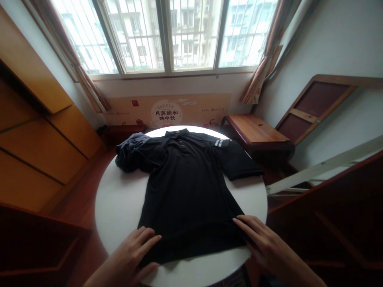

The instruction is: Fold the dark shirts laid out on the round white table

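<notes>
A black polo shirt (188, 187) lies spread on a round white table (116, 207), its collar at the far side and its hem toward me. The buttoned placket faces up, and the right-hand sleeve shows two white stripes. My left hand (134, 251) is at the left corner of the hem, fingers curled over the cloth and thumb low by the edge. At the right corner, my right hand (260, 237) has its fingers on top of the fabric, with the thumb mostly hidden; it grips the shirt's edge.
A bunched dark grey garment (130, 153) sits at the table's far left, against the shirt's sleeve. Behind the table on the right stands a low wooden side table (257, 127). A folded wooden frame (314, 107) leans by the right wall. Orange-brown cabinets (38, 147) line the left.
</notes>
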A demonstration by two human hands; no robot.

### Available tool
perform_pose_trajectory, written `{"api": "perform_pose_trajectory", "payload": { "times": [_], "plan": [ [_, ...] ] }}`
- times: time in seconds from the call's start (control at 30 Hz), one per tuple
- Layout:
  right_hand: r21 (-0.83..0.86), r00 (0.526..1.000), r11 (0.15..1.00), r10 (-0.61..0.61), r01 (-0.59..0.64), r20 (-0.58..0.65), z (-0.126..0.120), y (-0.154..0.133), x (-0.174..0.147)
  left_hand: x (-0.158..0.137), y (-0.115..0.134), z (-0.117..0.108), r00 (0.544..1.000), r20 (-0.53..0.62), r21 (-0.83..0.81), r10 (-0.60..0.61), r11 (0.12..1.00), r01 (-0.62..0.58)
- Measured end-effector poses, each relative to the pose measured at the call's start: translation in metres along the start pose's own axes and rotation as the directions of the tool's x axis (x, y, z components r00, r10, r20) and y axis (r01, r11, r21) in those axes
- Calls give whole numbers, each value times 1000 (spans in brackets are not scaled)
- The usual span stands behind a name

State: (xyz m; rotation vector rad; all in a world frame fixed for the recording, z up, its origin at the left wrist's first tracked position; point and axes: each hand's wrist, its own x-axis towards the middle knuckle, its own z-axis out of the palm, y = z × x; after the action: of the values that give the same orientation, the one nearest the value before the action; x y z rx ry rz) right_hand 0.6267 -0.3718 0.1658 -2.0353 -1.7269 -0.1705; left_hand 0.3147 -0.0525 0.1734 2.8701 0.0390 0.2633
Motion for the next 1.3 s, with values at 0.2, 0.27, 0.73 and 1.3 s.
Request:
{"api": "perform_pose_trajectory", "payload": {
  "times": [0.2,0.27,0.73,1.3],
  "plan": [
    [-57,997,998,1,-5,-76,-15,3,-4,-4,0,-1,995,-75,-9,65,998,-66],
    [-61,993,998,-9,2,-115,-22,2,-5,-4,1,-1,991,-127,-28,34,999,-37],
    [-100,998,995,-5,11,60,-35,19,-31,-30,-20,-22,997,-56,-129,55,990,-62],
    [-4,870,977,-186,212,456,33,-69,248,188,-178,-95,583,-388,-79,-714,656,751]
  ]
}}
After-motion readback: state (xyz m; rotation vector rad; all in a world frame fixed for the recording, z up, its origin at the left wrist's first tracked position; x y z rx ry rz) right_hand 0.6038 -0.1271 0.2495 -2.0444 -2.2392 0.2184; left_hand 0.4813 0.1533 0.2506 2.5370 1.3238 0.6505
